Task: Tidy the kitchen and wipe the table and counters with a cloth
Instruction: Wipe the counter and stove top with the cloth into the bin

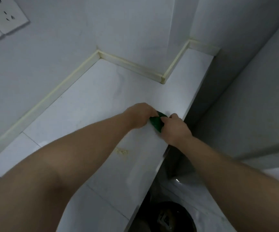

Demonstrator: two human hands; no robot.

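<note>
A small dark green cloth (156, 122) lies on the white counter (101, 97), close to its right edge. My left hand (139, 114) grips the cloth's left side and my right hand (174, 128) grips its right side. Both hands have their fingers closed on it, and most of the cloth is hidden between them.
A yellowish stain (122, 151) marks the counter nearer to me. Cream trim (51, 96) runs along the wall, which steps outward at the back. A wall socket (4, 14) is at upper left. A dark bin (170, 218) stands on the floor below the counter edge. A grey panel (252, 97) rises on the right.
</note>
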